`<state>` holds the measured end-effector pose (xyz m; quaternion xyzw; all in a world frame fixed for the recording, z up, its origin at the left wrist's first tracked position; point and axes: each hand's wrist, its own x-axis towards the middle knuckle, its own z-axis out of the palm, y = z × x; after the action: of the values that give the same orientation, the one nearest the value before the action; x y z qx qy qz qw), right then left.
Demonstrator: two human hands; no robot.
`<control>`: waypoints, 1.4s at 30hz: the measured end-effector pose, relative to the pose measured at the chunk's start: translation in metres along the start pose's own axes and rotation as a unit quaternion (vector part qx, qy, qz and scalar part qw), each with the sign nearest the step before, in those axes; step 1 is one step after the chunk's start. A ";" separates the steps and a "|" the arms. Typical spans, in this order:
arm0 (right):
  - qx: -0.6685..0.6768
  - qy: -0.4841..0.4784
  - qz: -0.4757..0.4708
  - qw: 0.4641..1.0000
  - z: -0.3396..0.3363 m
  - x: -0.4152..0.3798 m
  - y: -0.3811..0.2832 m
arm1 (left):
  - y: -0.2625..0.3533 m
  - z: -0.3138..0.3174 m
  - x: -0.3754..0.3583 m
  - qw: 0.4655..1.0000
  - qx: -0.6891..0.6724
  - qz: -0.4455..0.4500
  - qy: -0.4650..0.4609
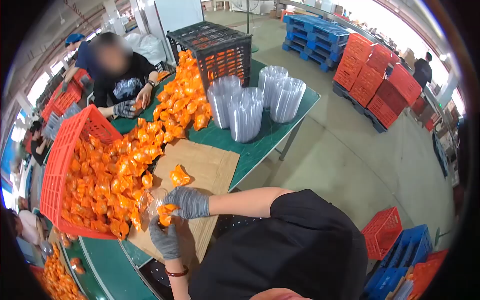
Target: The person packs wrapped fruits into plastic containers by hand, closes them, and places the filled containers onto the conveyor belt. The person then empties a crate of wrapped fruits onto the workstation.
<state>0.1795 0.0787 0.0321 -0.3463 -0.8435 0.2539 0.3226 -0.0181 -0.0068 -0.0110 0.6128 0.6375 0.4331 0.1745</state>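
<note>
Nearest my remote head view, the wearer's left hand (pixel 165 242) and right hand (pixel 187 202), both in grey knitted gloves, meet over the table with fingers drawn narrow on one orange wrapped piece (pixel 166 214); the fingers partly cover it, so I cannot tell which hand bears more of it. Beneath lies a cardboard sheet (pixel 217 160), on which a loose orange piece (pixel 179 176) sits just beyond the right hand. I judge that piece liable to be knocked aside if the right wrist swings outward. A slack pinch on the crinkled wrapper could let the held piece slip, and a hard pull could tear it. On the far side of the hands, the tilted red crate (pixel 51 185) opens toward the cardboard with its heap of orange pieces (pixel 95 180); a bump to its rim could, I expect, send the heap sliding. As for edges, the cardboard's near border lies close to the wearer's body, leaving me little margin there, while its brown surface to the right of the loose piece gives the most working room. Farther along the green table (pixel 254 156), clear plastic cylinders (pixel 246 116) stand near the outer edge, where a wide elbow might topple them. Beyond, a co-worker's gloved hand (pixel 125 109) borders the pile from the tipped black crate (pixel 225 62); past the table edge, concrete floor (pixel 330 160) stretches toward blue pallets (pixel 315 40).
</note>
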 end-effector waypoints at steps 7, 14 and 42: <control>0.002 -0.040 -0.042 0.998 0.012 0.004 0.023 | 0.011 -0.001 -0.003 1.000 0.008 0.026 0.005; -0.072 -0.178 -0.029 0.981 0.010 0.025 0.020 | -0.001 0.006 0.004 0.999 0.001 0.030 0.037; -0.063 -0.035 -0.024 0.997 0.031 0.009 -0.001 | -0.039 -0.006 0.036 0.941 -0.230 -0.230 0.092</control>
<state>0.1517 0.0789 0.0157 -0.3366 -0.8767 0.2040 0.2766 -0.0544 0.0301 -0.0264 0.3503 0.6575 0.5703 0.3461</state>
